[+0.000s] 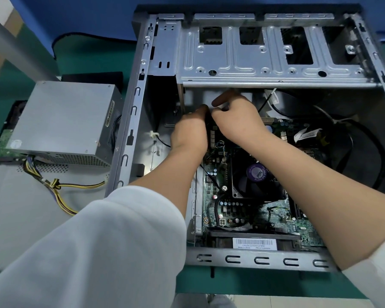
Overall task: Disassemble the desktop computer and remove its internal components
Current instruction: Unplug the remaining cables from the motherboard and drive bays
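My two hands meet at the far left edge of the circuit board [227, 210], just under the metal drive shelf [271, 61] of the open computer case [129, 121]. My left hand [190, 132] has its fingers curled down around something dark at that edge; my right hand [238, 116] pinches the same dark part [209, 121] from the other side, with its first finger raised and pointing left. I cannot tell exactly what the part is, as my fingers hide most of it; it looks like a plug or a narrow upright piece.

The part sits directly between the two sets of fingers, both hands equally close. Its long side seems to run away from me, along the board's left edge, so I judge the pull must go straight up toward the camera.

Outward from there, the round black fan [257, 176] sits nearer me on the board, untouched, and black cables [369, 147] loop at the right. Outside the case, on the left, the grey power supply box [62, 121] lies already removed, its yellow and black wires [60, 187] trailing over a flat grey panel [20, 210].
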A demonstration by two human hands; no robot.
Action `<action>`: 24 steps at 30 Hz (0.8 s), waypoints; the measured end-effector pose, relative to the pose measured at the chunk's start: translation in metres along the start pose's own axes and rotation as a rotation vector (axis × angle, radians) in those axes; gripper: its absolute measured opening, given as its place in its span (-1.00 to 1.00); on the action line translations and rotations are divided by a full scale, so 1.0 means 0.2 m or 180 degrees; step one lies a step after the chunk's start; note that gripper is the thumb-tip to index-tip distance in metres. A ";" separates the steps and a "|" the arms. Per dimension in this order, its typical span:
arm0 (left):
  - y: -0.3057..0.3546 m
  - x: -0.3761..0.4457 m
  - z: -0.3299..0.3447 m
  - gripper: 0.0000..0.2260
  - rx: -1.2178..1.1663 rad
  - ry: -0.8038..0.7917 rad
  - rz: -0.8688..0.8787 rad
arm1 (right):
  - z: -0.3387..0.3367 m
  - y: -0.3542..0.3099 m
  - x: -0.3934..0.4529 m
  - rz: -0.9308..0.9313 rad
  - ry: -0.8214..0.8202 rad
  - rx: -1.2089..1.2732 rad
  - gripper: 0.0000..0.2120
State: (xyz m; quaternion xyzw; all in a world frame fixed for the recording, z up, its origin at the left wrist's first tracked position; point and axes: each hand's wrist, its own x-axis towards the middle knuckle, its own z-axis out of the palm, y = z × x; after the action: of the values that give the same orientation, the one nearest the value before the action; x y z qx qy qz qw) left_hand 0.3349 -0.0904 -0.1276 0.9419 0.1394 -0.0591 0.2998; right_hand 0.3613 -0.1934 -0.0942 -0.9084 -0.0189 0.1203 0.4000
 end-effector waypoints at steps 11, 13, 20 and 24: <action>0.00 0.00 0.01 -0.72 0.0642 0.0102 0.0299 | 0.01 -0.02 0.00 0.0066 -0.0208 0.0580 -0.79; 0.01 0.00 0.02 -0.74 0.0707 0.0050 0.0313 | 0.00 -0.02 0.00 0.0116 -0.0205 0.0587 -0.80; 0.04 -0.02 0.00 -0.78 0.0879 -0.0017 0.0204 | -0.03 -0.04 -0.04 0.0222 -0.0371 0.0656 -0.86; 0.09 -0.04 -0.06 -0.74 0.0953 -0.0120 0.0186 | -0.08 -0.08 -0.11 0.0416 -0.0588 0.1198 -0.82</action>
State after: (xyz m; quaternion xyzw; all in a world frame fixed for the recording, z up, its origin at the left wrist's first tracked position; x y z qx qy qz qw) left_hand 0.3327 -0.0990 -0.1055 0.9785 0.0959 -0.0881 0.1602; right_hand 0.3450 -0.1974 -0.0681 -0.8021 0.0263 0.2301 0.5505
